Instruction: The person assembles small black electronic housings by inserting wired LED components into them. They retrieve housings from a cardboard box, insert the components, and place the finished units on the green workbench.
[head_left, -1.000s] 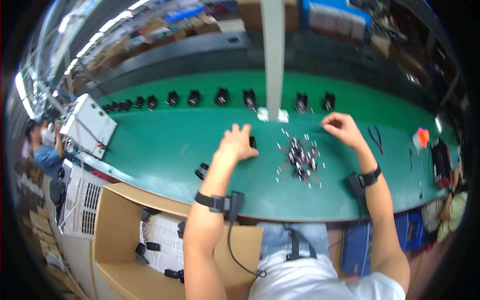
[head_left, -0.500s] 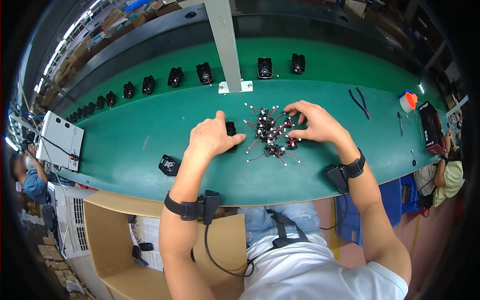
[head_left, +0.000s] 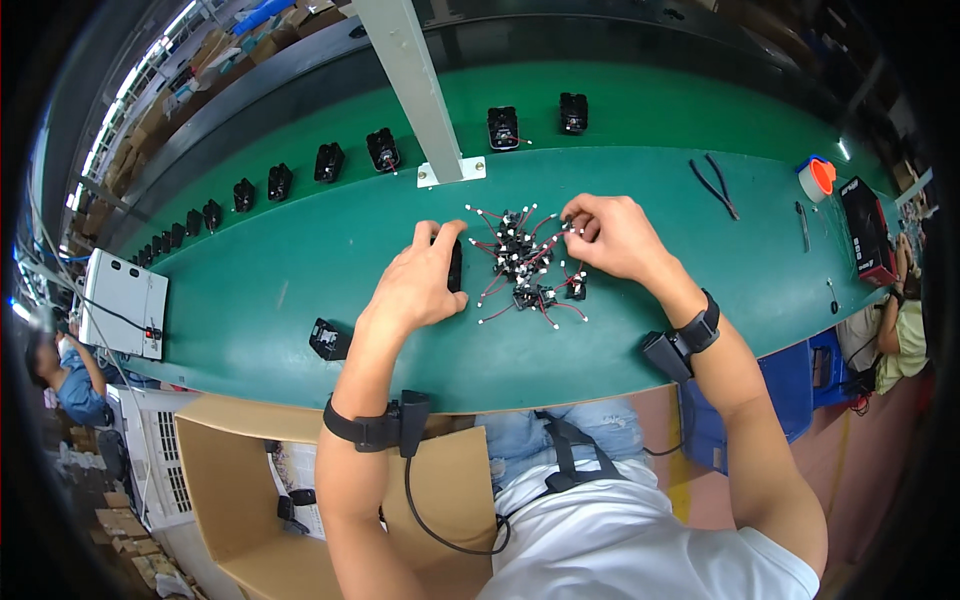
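Observation:
My left hand (head_left: pixel 410 283) is closed around the sides of a black plastic housing (head_left: pixel 455 268) on the green table, partly hiding it. To its right lies a tangled pile of small black wired parts (head_left: pixel 522 252), with red and black leads ending in white connectors. At the pile's upper right edge, my right hand (head_left: pixel 612 235) pinches one small black wired part (head_left: pixel 568 226) between thumb and fingers. A single wired part (head_left: pixel 576 288) sits just below that hand. Another black housing (head_left: pixel 329 339) rests near the table's front edge, left of my left forearm.
Several black housings (head_left: pixel 383 150) line the green strip beyond a grey post (head_left: pixel 415 90). Pliers (head_left: pixel 714 187), tweezers (head_left: pixel 803 226), an orange-and-white tape roll (head_left: pixel 820 180) and a black box (head_left: pixel 866 235) lie right. A white metal box (head_left: pixel 122 303) stands left; an open carton (head_left: pixel 215 500) sits below.
My right hand has moved up along the pile and its fingers have closed on a small wired part. The left hand's fingers have drawn in around the housing. The whole view has shifted slightly.

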